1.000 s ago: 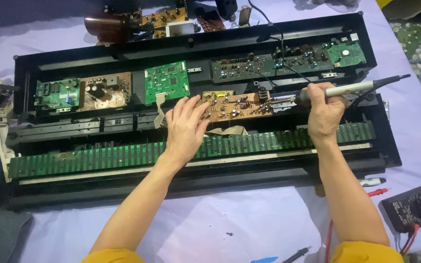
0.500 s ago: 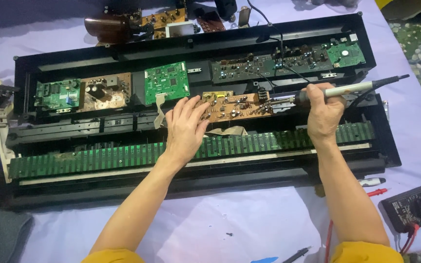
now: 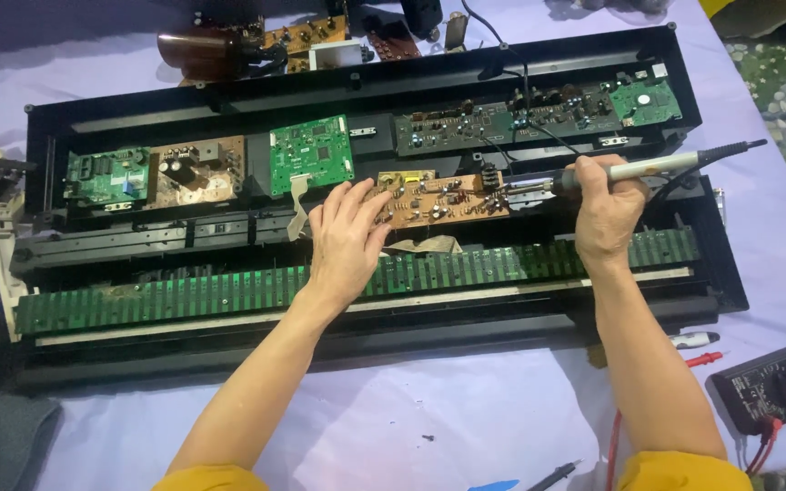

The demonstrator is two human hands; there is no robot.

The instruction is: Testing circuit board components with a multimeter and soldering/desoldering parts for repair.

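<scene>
An opened electronic keyboard case [image 3: 93,118] lies across a lilac cloth, with several circuit boards inside. My left hand [image 3: 346,238] rests flat with fingers spread on the left end of a brown circuit board [image 3: 443,198] at the middle. My right hand [image 3: 604,211] grips a soldering iron [image 3: 648,167] with a pale handle, its tip touching the right end of that brown board. A long green strip board [image 3: 184,295] runs along the front under both wrists.
Green boards [image 3: 311,153] [image 3: 106,175] sit left in the case, darker boards [image 3: 520,120] at the back right. A multimeter [image 3: 770,389] with red leads lies at the front right, beside a marker pen [image 3: 695,340]. A brown bottle [image 3: 200,49] and loose boards lie behind the case.
</scene>
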